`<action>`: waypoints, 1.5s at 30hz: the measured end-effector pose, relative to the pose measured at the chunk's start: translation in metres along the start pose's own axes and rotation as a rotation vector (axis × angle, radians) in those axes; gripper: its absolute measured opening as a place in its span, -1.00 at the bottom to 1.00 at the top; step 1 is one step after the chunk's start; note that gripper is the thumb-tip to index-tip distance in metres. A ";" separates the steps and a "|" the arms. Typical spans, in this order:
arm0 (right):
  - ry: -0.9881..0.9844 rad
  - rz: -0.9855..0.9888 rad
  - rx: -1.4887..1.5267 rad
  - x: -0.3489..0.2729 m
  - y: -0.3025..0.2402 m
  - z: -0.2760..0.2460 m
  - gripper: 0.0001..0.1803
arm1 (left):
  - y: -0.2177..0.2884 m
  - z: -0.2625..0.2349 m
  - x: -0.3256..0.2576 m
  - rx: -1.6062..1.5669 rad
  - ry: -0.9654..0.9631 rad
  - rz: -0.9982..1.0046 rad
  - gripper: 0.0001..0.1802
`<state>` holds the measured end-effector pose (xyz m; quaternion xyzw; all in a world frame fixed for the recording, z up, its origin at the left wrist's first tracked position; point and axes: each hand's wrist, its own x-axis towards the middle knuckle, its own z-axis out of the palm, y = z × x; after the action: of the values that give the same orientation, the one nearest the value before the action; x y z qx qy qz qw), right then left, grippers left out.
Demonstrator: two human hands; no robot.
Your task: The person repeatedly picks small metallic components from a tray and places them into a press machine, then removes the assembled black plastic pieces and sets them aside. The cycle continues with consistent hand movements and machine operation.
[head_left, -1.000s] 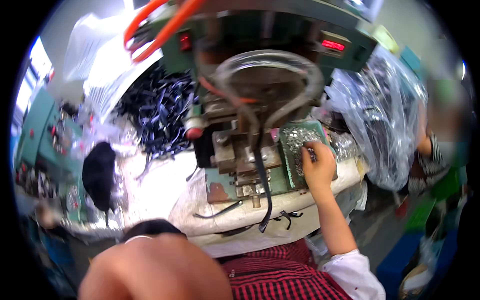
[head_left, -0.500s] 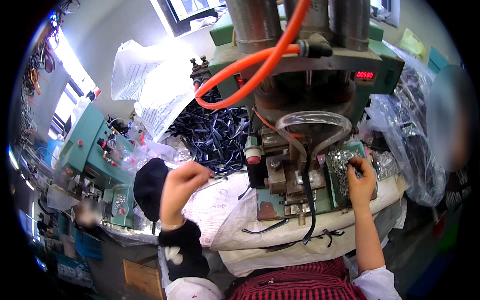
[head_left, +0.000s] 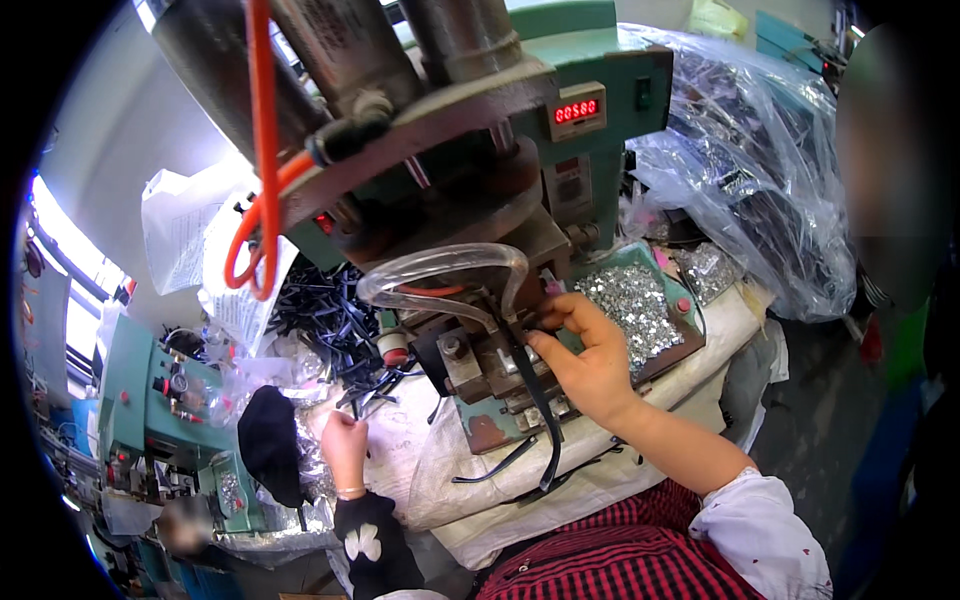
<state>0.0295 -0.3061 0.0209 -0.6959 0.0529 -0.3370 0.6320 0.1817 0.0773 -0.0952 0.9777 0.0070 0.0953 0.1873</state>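
Fingers of the right hand (head_left: 592,362) reach into the working area of the green press (head_left: 490,185), thumb and forefinger only narrowly apart, right beside the top of a black strip (head_left: 543,405); from where I stand I can't tell whether they pinch anything. That strip hangs from the metal fixture (head_left: 482,368) beneath the looped clear tube (head_left: 430,262), its lower end dangling over the pale cloth (head_left: 440,500) at the bench edge. Over on the other side, the left hand (head_left: 345,442) is over the bench with its fingers curled in, and I can't make out what, if anything, is inside. Just above it lies a heap of dark strips (head_left: 320,310), and a single loose strip (head_left: 495,462) lies near the fixture. Beyond the right hand, silvery pieces (head_left: 632,312) fill much of a shallow tray (head_left: 672,362).
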 end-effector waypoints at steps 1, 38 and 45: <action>0.023 0.008 0.081 -0.002 0.001 0.003 -0.70 | 0.004 -0.006 -0.008 -0.082 -0.016 -0.051 -0.77; -0.168 -0.459 -1.086 0.012 0.076 -0.094 -0.77 | 0.262 -0.059 -0.115 -0.600 0.262 1.297 -0.71; 0.190 -0.223 -0.718 0.005 0.074 -0.108 -0.82 | 0.203 -0.094 -0.149 -0.501 0.481 0.894 -0.73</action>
<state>0.0017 -0.4142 -0.0474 -0.8399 0.1498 -0.4269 0.2998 0.0129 -0.0846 0.0376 0.7620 -0.3881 0.3840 0.3482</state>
